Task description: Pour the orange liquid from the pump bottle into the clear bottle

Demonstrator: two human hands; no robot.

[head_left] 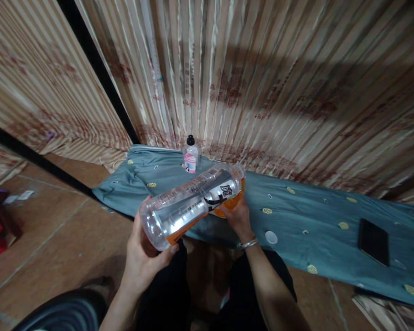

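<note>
Lying nearly on its side between both hands in the head view, the large clear bottle (pixel 193 202) runs its long axis from low and near on the person's left up and away to the right. Its base end sits in the left hand (pixel 143 257), whose thumb and fingers wrap up around the rounded bottom. Its neck end is held from underneath by the right hand (pixel 236 216), fingers curled round it just past the black and white label; a thin bangle (pixel 248 243) circles that wrist. Orange liquid pools along the lower side of the bottle. Beyond the right hand, farther away, a small bottle with a pink label (pixel 191 157) stands upright on the teal cloth (pixel 296 207). Well off to the right of the right hand lies a dark phone (pixel 374 241); a white cap-like disc (pixel 271 237) rests just beside the right wrist.
</note>
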